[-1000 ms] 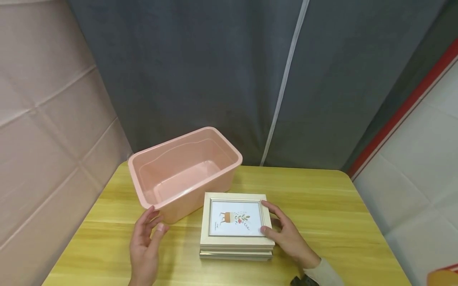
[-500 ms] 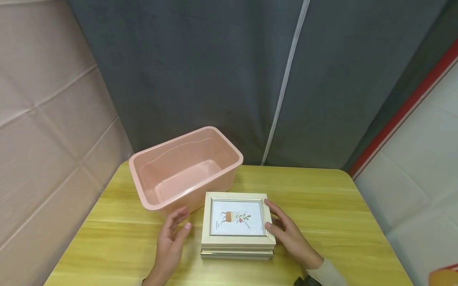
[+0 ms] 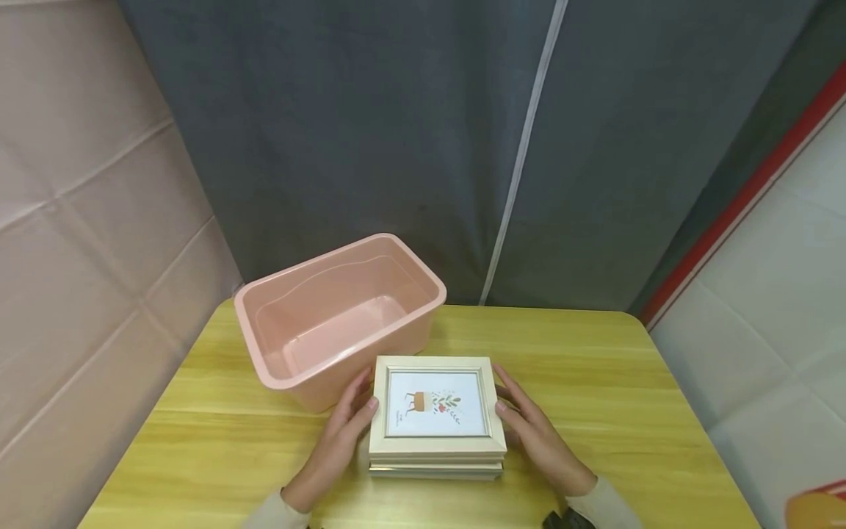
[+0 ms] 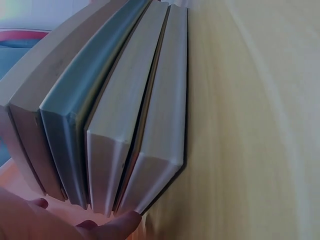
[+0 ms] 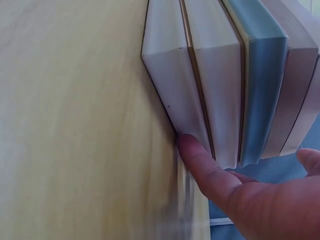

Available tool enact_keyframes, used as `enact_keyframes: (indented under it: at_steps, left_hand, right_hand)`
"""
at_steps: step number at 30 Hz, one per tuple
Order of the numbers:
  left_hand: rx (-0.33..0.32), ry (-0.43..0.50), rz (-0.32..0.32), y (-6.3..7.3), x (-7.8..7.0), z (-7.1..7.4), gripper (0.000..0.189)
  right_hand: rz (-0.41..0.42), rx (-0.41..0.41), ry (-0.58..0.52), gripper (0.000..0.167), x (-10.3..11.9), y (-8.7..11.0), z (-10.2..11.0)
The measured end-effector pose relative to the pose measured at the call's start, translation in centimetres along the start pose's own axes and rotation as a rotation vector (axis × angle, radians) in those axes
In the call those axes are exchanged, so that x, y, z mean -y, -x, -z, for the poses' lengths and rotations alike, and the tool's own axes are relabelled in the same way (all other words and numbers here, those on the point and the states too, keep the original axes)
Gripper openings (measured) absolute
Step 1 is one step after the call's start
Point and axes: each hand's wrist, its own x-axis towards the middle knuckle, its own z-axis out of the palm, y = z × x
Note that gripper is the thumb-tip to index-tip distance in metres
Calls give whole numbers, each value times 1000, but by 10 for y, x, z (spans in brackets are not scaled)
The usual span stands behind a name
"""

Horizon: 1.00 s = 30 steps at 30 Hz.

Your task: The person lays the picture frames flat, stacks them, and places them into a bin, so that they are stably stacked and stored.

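Note:
A stack of several picture frames lies flat on the table, the top one cream with a print of a potted plant. My left hand is at the stack's left side, thumb beside the top frame. On the opposite side, my right hand has its fingers extended along the edges. The wrist views show the stack side-on, with a bluish frame among whitish ones. A left fingertip touches the lowest frame, and a right fingertip is at its bottom edge.
A pink plastic tub stands behind and left of the stack, nothing inside it. The yellow wood-grain table ends at a dark grey curtain. A yellow and red object shows at the lower right.
My left hand has come rightward from beside the tub to the stack's left side. My right thumb and finger have slid off the top frame's face to its side. The stack stays put.

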Motion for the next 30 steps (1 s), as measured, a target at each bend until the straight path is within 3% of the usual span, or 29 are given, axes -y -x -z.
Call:
enact_keyframes:
  at_steps: [17, 30]
  left_hand:
    - [52, 89, 0, -12, 0, 0, 73]
    - [62, 60, -56, -9, 3, 2, 75]
  right_hand:
    - [-8, -29, -16, 74, 8, -6, -4]
    - [64, -23, -28, 79, 7, 1, -3]
